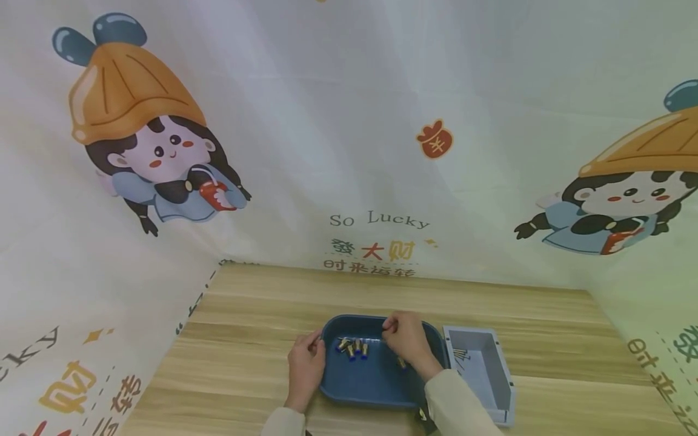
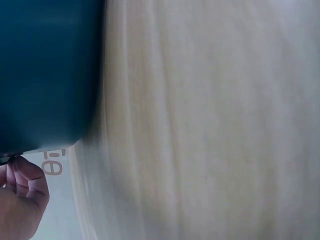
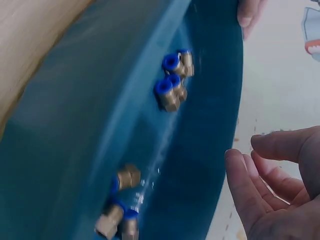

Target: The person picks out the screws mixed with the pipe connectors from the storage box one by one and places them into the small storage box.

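A dark blue plastic tray [image 1: 376, 381] stands on the wooden table, with brass push-in fittings [image 1: 351, 349] with blue collars lying loose in it. Its left rim is pinched by my left hand [image 1: 305, 366]; the left wrist view catches that hand [image 2: 22, 197] at the tray's edge. Over the tray's right half hovers my right hand [image 1: 410, 339]. In the right wrist view, the right hand [image 3: 272, 180] has loosely bent fingers, a gap between thumb and forefinger, and nothing seen between them. Other fittings [image 3: 117, 205] lie below, partly hidden by the right hand in the head view.
Against the tray's right side stands a grey open bin [image 1: 482, 366] holding several thin nails or screws [image 1: 460, 353]. Printed white cloth [image 1: 376, 151] closes off the table's back and sides. A dark object [image 1: 424, 418] shows beneath the right sleeve.
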`<control>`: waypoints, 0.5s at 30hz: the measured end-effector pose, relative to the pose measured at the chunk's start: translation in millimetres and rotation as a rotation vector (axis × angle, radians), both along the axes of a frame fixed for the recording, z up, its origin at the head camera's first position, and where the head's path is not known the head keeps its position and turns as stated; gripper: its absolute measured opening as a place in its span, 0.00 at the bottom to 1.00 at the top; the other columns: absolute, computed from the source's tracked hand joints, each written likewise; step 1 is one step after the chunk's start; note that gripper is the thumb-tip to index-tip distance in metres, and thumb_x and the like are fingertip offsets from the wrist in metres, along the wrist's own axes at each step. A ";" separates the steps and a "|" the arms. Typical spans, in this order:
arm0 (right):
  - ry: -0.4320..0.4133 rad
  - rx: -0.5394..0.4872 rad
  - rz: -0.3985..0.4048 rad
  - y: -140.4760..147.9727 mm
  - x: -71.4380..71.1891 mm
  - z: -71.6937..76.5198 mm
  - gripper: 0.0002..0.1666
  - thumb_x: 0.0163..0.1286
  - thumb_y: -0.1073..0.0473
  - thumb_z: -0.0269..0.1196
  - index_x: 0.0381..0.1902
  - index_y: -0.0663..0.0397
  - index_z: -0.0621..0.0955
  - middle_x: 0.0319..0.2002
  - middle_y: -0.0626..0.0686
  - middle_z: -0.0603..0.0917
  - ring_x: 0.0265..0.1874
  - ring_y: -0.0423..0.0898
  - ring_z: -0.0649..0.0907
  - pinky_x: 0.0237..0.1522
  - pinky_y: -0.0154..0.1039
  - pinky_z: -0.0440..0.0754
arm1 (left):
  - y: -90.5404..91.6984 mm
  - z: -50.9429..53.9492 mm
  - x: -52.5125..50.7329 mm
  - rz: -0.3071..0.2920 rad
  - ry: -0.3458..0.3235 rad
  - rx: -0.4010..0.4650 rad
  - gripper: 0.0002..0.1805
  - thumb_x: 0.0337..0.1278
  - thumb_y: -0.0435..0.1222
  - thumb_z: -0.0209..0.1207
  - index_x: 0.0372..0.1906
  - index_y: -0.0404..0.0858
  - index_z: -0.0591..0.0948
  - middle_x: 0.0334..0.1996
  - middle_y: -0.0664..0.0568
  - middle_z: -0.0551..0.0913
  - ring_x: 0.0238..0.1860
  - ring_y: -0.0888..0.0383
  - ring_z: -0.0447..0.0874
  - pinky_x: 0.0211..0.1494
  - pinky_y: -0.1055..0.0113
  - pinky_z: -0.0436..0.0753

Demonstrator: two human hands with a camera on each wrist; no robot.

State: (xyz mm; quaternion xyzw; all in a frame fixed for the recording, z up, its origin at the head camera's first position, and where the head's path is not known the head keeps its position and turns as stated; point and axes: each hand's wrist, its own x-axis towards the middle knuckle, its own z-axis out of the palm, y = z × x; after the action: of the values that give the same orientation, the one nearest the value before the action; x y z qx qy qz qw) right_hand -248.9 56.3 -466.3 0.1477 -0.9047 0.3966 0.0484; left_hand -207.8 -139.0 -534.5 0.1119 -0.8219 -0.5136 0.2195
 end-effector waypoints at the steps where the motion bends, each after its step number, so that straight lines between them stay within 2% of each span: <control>1: -0.002 0.001 0.004 -2.7 -0.2 -1.2 0.04 0.50 0.73 0.63 0.26 0.64 0.81 0.21 0.51 0.80 0.20 0.39 0.75 0.24 0.33 0.75 | -0.1 0.4 0.3 -0.002 0.003 -0.001 0.12 0.54 0.23 0.58 0.44 0.25 0.82 0.31 0.44 0.80 0.33 0.57 0.76 0.34 0.73 0.75; 6: 0.001 0.012 0.030 -14.9 -2.1 -8.3 0.05 0.49 0.73 0.62 0.26 0.64 0.82 0.21 0.52 0.81 0.21 0.40 0.77 0.25 0.33 0.76 | -0.1 1.3 0.6 -0.002 0.000 0.000 0.12 0.53 0.23 0.57 0.44 0.25 0.82 0.32 0.44 0.81 0.33 0.57 0.76 0.33 0.73 0.76; 15: -0.030 -0.017 0.065 -33.2 -3.2 -21.6 0.08 0.48 0.74 0.59 0.27 0.65 0.82 0.20 0.52 0.81 0.17 0.38 0.72 0.21 0.30 0.72 | -0.2 -0.8 -0.5 0.008 0.014 -0.022 0.12 0.53 0.23 0.58 0.43 0.26 0.83 0.31 0.44 0.81 0.32 0.58 0.77 0.34 0.73 0.76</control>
State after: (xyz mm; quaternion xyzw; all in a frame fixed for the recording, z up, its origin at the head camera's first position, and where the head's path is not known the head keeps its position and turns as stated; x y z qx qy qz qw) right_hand -252.1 23.1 -488.0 0.1706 -0.8967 0.4078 0.0234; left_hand -208.3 -139.2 -535.4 0.1091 -0.8257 -0.5043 0.2282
